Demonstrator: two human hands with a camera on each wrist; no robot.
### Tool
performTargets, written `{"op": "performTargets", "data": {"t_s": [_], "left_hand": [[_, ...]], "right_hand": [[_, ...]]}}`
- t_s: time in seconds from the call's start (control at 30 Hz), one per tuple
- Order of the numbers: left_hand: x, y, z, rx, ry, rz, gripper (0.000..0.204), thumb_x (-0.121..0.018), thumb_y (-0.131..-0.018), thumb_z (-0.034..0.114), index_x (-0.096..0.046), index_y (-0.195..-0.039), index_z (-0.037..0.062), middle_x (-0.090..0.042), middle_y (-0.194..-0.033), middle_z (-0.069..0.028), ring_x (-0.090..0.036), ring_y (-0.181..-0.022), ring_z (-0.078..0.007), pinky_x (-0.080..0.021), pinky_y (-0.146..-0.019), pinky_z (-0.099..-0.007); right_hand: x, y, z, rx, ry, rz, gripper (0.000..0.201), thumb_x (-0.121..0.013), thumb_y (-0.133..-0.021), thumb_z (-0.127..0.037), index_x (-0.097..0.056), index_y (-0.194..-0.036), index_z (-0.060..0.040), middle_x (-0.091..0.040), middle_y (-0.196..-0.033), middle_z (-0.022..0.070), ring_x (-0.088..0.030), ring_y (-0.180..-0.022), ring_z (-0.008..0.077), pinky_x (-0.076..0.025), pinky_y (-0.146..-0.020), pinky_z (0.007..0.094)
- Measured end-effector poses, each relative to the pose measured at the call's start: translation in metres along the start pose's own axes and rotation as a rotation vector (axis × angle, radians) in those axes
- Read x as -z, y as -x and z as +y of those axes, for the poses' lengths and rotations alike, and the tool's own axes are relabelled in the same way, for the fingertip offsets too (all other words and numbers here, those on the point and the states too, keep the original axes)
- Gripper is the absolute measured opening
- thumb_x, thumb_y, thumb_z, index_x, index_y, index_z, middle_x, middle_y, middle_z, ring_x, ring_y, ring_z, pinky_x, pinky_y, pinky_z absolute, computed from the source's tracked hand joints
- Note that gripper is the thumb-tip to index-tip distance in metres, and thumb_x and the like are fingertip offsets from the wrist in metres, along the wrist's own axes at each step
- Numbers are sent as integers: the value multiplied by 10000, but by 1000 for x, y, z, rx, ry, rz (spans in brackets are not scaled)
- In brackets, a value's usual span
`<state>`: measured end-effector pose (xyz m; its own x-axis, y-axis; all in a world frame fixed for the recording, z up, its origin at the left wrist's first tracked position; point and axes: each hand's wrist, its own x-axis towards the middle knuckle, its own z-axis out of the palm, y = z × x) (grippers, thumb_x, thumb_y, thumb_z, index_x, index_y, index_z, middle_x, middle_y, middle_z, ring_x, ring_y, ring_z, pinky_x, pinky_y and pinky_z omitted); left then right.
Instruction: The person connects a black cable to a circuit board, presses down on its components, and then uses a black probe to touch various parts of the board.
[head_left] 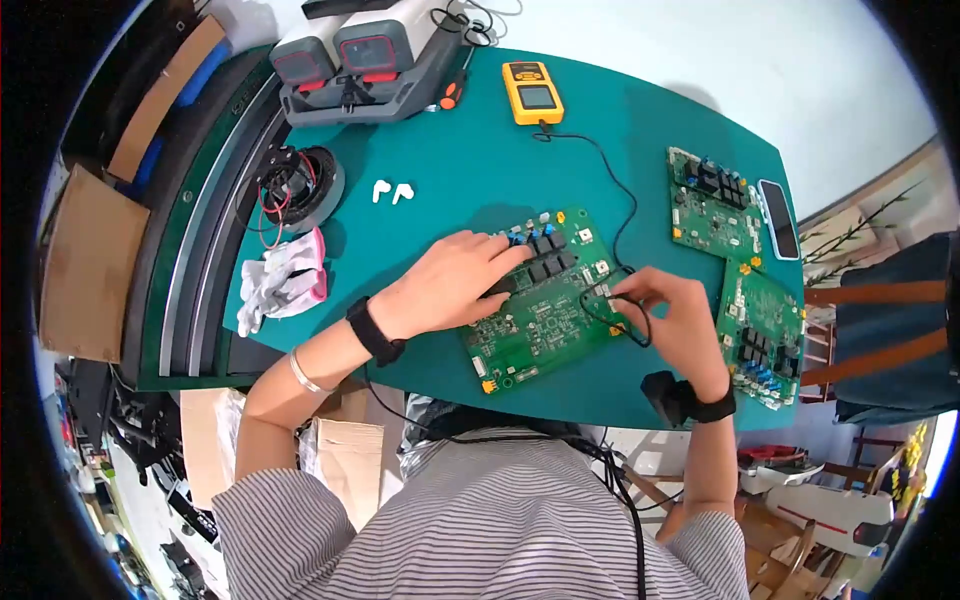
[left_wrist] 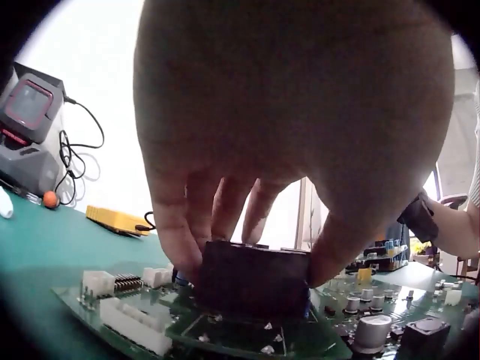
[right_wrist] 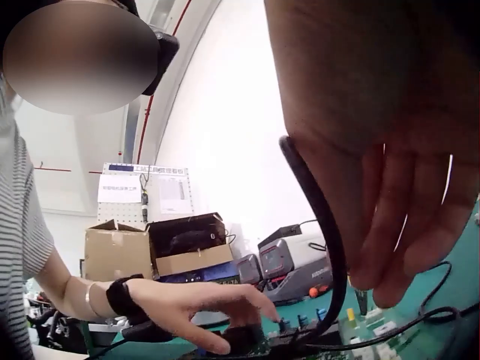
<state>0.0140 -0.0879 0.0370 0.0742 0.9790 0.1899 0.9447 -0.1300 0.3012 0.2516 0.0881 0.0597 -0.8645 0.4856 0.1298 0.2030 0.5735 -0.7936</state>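
Left hand [head_left: 450,283] palm down, part-open, clasping black block [left_wrist: 255,281] on circuit board [head_left: 562,345]; right hand [head_left: 682,318], fingertips nearly closed, pinching black cable [head_left: 634,205].

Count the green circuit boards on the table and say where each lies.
3. The first board lies under the left hand; the second board is at the right, beside the smartphone; the third board sits next to the second, nearer the person.

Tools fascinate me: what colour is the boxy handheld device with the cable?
The boxy handheld device is yellow, shown best in the head view.
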Motion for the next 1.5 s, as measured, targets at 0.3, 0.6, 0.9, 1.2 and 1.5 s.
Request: {"op": "performTargets", "data": {"t_s": [0.3,0.6,0.9,1.2,1.5], "left_hand": [[-15,-17,-18,22,95,102,532,-735,-810,123,-513,-1291,79,-581,-1061,-129,-579,-1010,-337,-489,-874,-439],[-14,-19,-31,75,290,146,466,-709,-822,68,-565,-1266,62,-604,-1117,-137,-573,-1060,-362,-478,-922,-442],[-25,-36,-37,234,415,219,190,-578,-917,105,-648,-1084,47,-656,-979,-154,-620,-939,-357,-501,-803,-438],[-39,-67,-40,250,209,284,152,-547,-917,157,-589,-841,33,-634,-806,-161,-631,-804,-375,-495,-671,-484],[-39,-70,-34,269,332,407,65,-595,-844,122,-615,-824,64,-635,-759,-120,-628,-701,-352,-482,-601,-459]], "right_hand": [[-49,-11,-13,130,-84,31,160,-721,-838,10,-665,-984,-24,-673,-781,118,-665,-686,187,-510,-626,283],[-79,-51,-10,233,-182,-92,121,-612,-844,73,-627,-943,5,-673,-780,155,-677,-683,262,-511,-615,321],[-89,-61,-7,271,-90,-41,127,-615,-853,61,-636,-957,-9,-649,-839,154,-622,-671,264,-489,-615,355],[-80,-76,5,517,26,-160,101,-666,-880,-42,-633,-975,-37,-621,-849,153,-620,-768,356,-501,-673,423],[-84,-74,14,586,41,-134,152,-662,-826,22,-631,-969,-19,-593,-854,131,-608,-779,326,-505,-691,415]]}}
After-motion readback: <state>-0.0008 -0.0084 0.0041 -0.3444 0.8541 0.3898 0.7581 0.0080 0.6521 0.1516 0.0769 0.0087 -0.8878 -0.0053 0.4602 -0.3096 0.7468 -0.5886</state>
